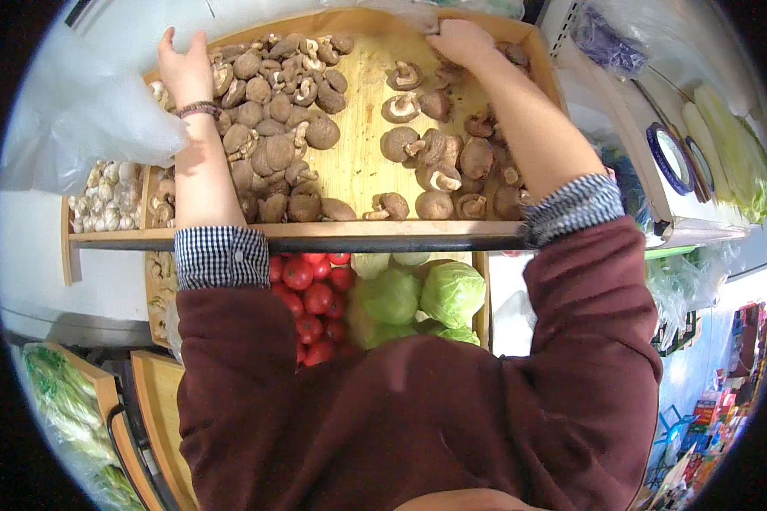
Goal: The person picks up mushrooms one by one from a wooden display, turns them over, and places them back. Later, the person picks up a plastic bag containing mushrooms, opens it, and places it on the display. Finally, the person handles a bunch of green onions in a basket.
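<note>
Brown shiitake mushrooms (262,147) are heaped on the left side of a shallow wooden tray (361,153). A looser group of shiitake mushrooms (447,153) lies on its right side, with a strip of bare wood between. My left hand (184,70) is raised over the tray's back left corner, thumb and fingers apart, holding nothing that I can see. At the back right, my right hand (461,43) has its fingers curled beside a sheet of clear plastic (402,9). Whether they grip the plastic is hard to make out. My right forearm covers some mushrooms.
Garlic bulbs (112,195) fill a compartment at left, below a hanging plastic bag (102,115). Tomatoes (313,297) and cabbages (452,294) sit on a lower shelf. Tape rolls (670,158) and a leafy cabbage (732,153) are on the right.
</note>
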`<state>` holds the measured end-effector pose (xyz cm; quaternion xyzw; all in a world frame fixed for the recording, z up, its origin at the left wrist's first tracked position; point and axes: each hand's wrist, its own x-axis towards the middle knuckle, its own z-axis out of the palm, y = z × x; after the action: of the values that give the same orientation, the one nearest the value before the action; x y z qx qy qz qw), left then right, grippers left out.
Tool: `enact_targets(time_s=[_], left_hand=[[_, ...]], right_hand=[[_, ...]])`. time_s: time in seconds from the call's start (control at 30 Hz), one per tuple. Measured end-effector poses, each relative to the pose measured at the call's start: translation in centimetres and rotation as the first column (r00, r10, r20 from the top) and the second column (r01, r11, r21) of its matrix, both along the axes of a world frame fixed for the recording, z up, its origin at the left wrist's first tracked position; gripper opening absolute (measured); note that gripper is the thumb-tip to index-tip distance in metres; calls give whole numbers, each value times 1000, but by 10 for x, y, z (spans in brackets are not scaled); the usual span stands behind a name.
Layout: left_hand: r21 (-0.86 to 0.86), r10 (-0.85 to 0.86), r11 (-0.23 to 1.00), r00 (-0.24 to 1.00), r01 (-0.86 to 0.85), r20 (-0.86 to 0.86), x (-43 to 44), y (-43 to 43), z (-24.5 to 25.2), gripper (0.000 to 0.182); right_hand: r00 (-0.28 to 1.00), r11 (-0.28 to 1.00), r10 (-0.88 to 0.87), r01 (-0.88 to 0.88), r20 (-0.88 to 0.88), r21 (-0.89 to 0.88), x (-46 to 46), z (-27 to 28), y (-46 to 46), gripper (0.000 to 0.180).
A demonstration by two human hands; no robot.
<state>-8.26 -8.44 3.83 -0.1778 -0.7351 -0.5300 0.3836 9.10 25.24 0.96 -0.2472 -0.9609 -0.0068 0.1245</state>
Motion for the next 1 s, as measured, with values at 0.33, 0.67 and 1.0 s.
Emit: enact_targets(time_s=[0.33, 0.67, 1.0], left_hand=[[-531, -507, 696, 855, 483, 112, 79, 68, -7, 51], [-392, -262, 884, 964, 253, 31, 66, 52, 20, 45], [-515, 86, 847, 989, -135, -117, 11, 4, 7, 61]], right_hand=[[911, 841, 188, -342, -366, -419, -5, 7, -64, 50], [951, 961, 153, -206, -268, -183, 78, 31, 68, 47], [969, 969, -8, -54, 248, 241, 86, -12, 63, 35]])
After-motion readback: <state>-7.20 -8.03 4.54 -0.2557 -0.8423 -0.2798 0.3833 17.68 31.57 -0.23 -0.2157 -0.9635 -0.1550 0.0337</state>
